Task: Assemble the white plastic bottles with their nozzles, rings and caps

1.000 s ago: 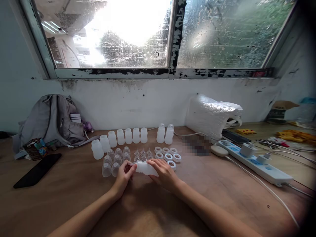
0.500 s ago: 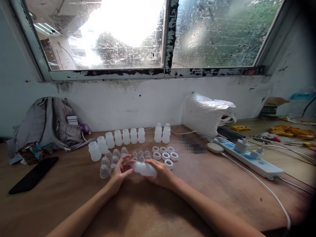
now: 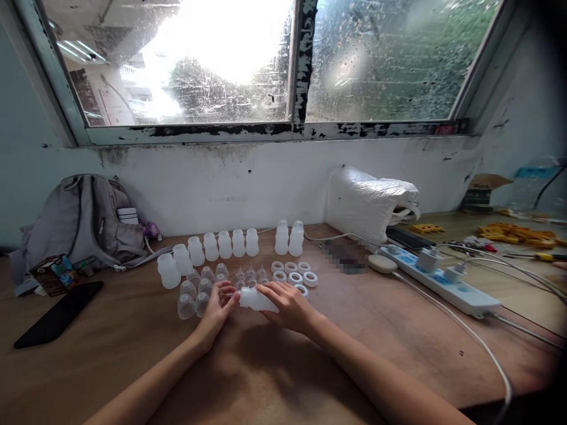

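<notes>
Head view: the right hand [image 3: 290, 306] is grasping a translucent white bottle [image 3: 250, 298] around its body, fingers wrapping over the top side and thumb supporting from below. The bottle is lying on its side in the grip, above the near-middle part of the brown tabletop [image 3: 381, 307]. Its long axis is running roughly left to right, tilting slightly, with the narrower open end pointing toward the left hand [image 3: 217, 307] and the base end resting toward the right palm. The left hand is therefore sitting nearer the mouth, and the right hand is covering the base half. Left fingertips and thumb are curling in just beside the mouth, practically in line with the axis; something small and clear is seemingly showing between them, but whether they are pinching it is remaining unclear, so that grip's state cannot be told. Beyond the hands, clear teats [image 3: 251, 274] are standing in a cluster; domed clear caps [image 3: 186, 306] are sitting to the left, white rings [image 3: 310, 278] to the right, the nearest ring lying close beside the right hand. Farther back, seven uncapped bottles [image 3: 224, 244] are standing upright in a curving row, and two capped bottles [image 3: 296, 238] are standing side by side to their right.
</notes>
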Tool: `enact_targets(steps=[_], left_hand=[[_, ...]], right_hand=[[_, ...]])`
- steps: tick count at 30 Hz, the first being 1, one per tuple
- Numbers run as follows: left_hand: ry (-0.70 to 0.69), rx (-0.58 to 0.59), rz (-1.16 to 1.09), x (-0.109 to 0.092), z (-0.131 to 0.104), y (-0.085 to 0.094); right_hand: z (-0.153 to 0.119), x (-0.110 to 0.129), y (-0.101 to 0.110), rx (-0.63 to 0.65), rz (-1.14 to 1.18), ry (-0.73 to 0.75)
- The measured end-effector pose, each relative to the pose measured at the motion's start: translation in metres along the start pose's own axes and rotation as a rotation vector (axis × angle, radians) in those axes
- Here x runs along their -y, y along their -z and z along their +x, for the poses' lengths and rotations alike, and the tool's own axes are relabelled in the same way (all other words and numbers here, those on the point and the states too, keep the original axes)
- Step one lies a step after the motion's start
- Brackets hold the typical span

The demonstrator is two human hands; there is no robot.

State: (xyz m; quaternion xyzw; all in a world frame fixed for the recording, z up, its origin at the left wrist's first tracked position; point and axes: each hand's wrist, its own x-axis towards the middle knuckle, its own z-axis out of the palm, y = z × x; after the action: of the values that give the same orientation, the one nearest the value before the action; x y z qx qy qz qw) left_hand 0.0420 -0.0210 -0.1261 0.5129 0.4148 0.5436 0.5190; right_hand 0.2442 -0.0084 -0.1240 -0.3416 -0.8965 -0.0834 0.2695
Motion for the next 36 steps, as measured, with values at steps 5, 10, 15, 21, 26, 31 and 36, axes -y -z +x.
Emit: enact_targets(steps=[5, 10, 15, 21, 26, 31, 36], left_hand=[[-0.021, 0.093, -0.032, -0.006, 0.000, 0.002], [-0.008, 0.149, -0.171, -0.009, -0.002, 0.000], [0.078, 0.074, -0.103, -0.001, -0.006, -0.006], [-0.031, 0.165, -0.139, -0.007, -0.009, -0.004], [-0.028, 0.183, -0.189, -0.012, -0.011, -0.005], [0.080, 0.191, -0.215, -0.010, -0.018, -0.012], [0.048, 0.075, -0.057, -0.014, -0.029, -0.021]], right_hand=[[0.000, 0.005, 0.002, 0.017, 0.389, -0.207], [0.004, 0.011, -0.001, 0.157, 0.920, -0.478], [0.003, 0.024, -0.003, -0.031, 0.689, -0.405], [0.007, 0.028, 0.008, 0.145, 1.248, -0.654], [0.008, 0.031, 0.008, 0.207, 1.348, -0.676], [0.002, 0.048, 0.000, -0.040, 0.784, -0.364], [-0.002, 0.053, -0.008, -0.078, 0.620, -0.292]])
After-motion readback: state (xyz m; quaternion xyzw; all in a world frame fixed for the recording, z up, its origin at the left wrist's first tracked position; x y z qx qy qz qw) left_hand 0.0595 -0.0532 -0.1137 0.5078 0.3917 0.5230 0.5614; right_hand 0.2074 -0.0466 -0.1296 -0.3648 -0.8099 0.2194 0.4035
